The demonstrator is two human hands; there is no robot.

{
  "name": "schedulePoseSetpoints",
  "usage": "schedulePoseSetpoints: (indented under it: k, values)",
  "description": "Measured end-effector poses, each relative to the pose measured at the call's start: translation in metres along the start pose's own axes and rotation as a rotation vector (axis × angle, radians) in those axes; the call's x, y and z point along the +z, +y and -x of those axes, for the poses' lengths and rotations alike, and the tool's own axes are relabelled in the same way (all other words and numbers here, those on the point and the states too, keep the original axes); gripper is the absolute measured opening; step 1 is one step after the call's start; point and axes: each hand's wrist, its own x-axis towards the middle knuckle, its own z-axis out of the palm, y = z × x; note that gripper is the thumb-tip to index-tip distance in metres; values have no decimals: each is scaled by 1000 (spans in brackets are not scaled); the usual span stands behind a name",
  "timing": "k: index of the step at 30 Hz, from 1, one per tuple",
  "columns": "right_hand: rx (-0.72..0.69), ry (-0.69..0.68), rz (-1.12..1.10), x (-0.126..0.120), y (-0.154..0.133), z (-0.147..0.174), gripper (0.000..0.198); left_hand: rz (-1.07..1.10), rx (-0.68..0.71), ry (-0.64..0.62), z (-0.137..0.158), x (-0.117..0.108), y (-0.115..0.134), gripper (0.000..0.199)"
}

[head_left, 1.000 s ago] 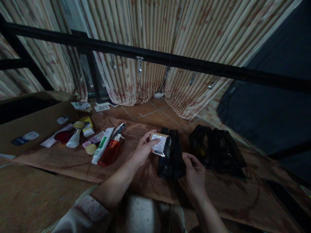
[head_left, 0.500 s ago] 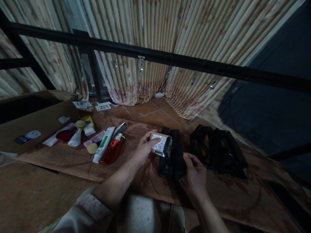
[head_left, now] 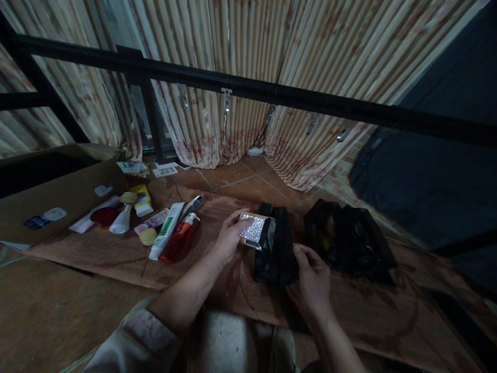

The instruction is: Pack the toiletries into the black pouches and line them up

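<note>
Under the thumb of the left hand [head_left: 230, 235], gripped firmly by its left side: a glittery case [head_left: 253, 231], overlapping the left part of a black pouch [head_left: 284, 246] in view, with contact unclear. Right of that grip, pinched between thumb and finger of the right hand [head_left: 313, 270]: the pouch's right edge. Best, probably, to hold that edge taut, level the case, and guide its corners clear of the fabric.
</note>
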Motion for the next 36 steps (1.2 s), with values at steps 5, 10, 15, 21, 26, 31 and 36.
schedulePoseSetpoints:
  k: [5,10,15,21,26,31,36]
  values:
    - [9,-14,-18,0,1,0,30,-30,6,54,-5,-4,-4,42]
    - [-14,-7,27,1,-1,1,32,-15,-1,78,-8,-7,-7,41]
    - [-21,12,41,2,-5,2,35,-15,-9,64,-8,-6,-6,43]
    - [-13,12,31,2,-3,1,33,-28,0,59,-9,-8,-8,42]
    - [9,12,13,2,-2,1,35,-32,3,51,-9,-9,-8,39]
    - [-30,-4,75,-1,1,-1,34,-18,1,62,-8,-8,-7,39]
    - [-24,-16,45,-2,3,-1,32,-18,13,58,-8,-8,-8,34]
